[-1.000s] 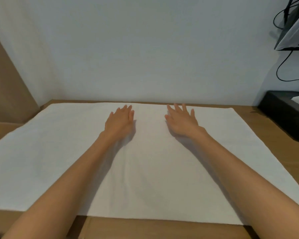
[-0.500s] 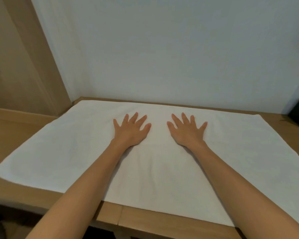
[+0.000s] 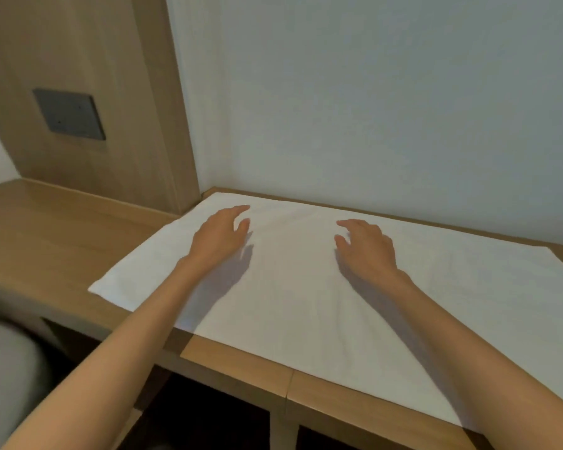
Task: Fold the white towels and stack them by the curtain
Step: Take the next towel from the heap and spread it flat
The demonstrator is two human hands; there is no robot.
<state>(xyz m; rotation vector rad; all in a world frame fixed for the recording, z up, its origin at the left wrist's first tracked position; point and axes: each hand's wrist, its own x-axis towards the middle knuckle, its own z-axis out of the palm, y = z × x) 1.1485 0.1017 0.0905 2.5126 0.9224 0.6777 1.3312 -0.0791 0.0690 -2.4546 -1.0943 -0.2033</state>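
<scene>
Head view, towel: a white rectangular cloth towel (image 3: 306, 287) lies spread in a single flat layer on the desktop. Its far long edge runs close along the wall and its near edge reaches the desk's front lip. Only shallow wrinkles show, near the middle and right.

Left hand: the left hand (image 3: 220, 238) is over the towel's far left part, palm down, with loosely bent fingers. It holds nothing, and whether the palm touches the cloth cannot be told.

Right hand: the right hand (image 3: 366, 250) is over the far middle, palm down, its fingers relaxed and slightly curled. It grasps nothing, though the fingertips seem close to or on the cloth.

Step in hand: probably smoothing the spread towel before the first fold, as no fold is visible.

Next move: it likely calls for pinching two corners or one edge and carrying it over to meet the opposite edge squarely.

Desk: the pale wooden desk (image 3: 62, 228) extends bare to the left, with dark open compartments beneath.

Surroundings: a plain pale wall (image 3: 371, 92) stands behind. A tall wooden panel (image 3: 95, 60) at the left carries a dark grey square plate (image 3: 69, 114). A grey rounded seat (image 3: 7, 368) sits at lower left.

Curtain: not in view, so the stacking place cannot be judged.
</scene>
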